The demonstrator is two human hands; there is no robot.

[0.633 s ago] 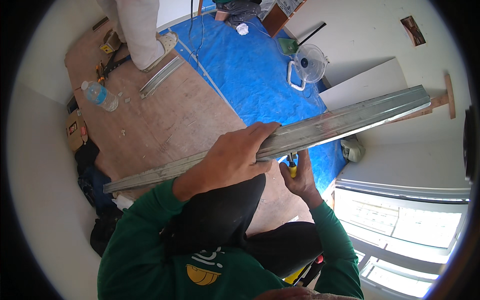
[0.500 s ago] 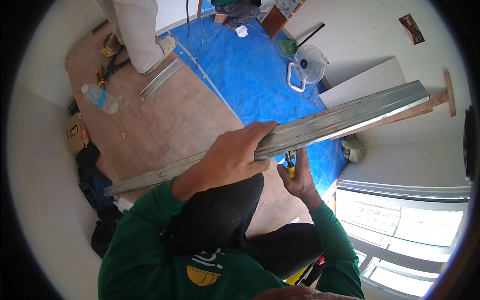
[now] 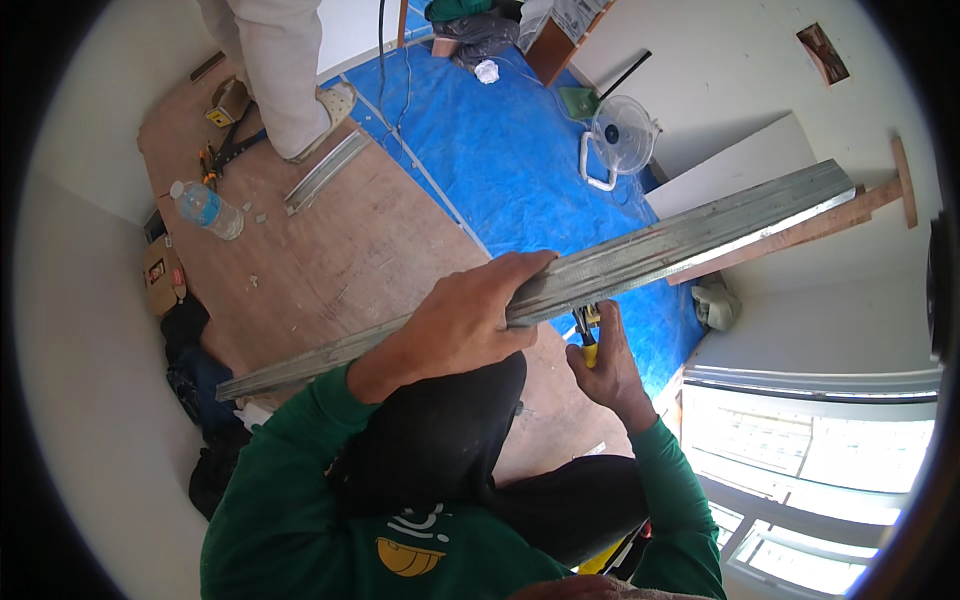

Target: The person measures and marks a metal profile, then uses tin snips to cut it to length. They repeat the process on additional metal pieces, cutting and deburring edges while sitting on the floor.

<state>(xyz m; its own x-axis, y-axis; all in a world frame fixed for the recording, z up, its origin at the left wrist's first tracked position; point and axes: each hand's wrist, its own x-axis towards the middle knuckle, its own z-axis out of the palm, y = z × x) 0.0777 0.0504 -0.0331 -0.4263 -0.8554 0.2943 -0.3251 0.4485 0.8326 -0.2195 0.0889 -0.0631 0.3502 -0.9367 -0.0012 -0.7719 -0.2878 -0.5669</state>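
Observation:
Across my lap a long galvanized metal channel (image 3: 680, 240) runs diagonally, its far end raised toward the right. My left hand (image 3: 460, 325) is closed around the middle of the channel. Just right of it and beneath the channel, my right hand (image 3: 610, 365) grips a yellow-handled metal cutting tool (image 3: 589, 345), whose head is at the channel's lower edge and partly hidden by it.
A person in white trousers (image 3: 280, 70) stands front-left beside a short channel (image 3: 325, 170), a bottle (image 3: 210, 210) and tools (image 3: 210, 165). Another person (image 3: 470, 30) is on the blue sheet (image 3: 500, 180). A fan (image 3: 620, 135), leaning board (image 3: 740, 160), wood strips (image 3: 780, 240) and window (image 3: 800, 450) are rightward.
The channel's right end sits slightly higher and further left in view than at first. My right hand and tool have shifted slightly downward in view, as has much of the background.

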